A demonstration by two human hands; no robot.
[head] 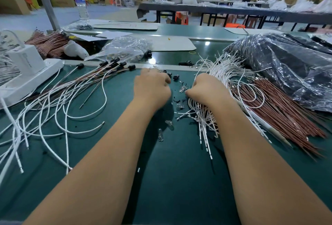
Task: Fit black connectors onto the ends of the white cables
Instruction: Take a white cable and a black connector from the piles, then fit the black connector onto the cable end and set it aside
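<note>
Green matting covers the workbench [170,180] in a big hall of stacked cardboard boxes, with a water bottle [81,2] at the far left edge and a black-filled plastic bag [287,66] far right. Both fists face knuckles-up: the left hand [151,88] curls over loose black connectors [175,77] just beyond its fingertips, and whether it holds one I cannot tell. The right hand [206,90] curls on the near-left edge of the white cables [221,70] bundle, what it holds hidden; finished cables [71,90] fan out left.
</note>
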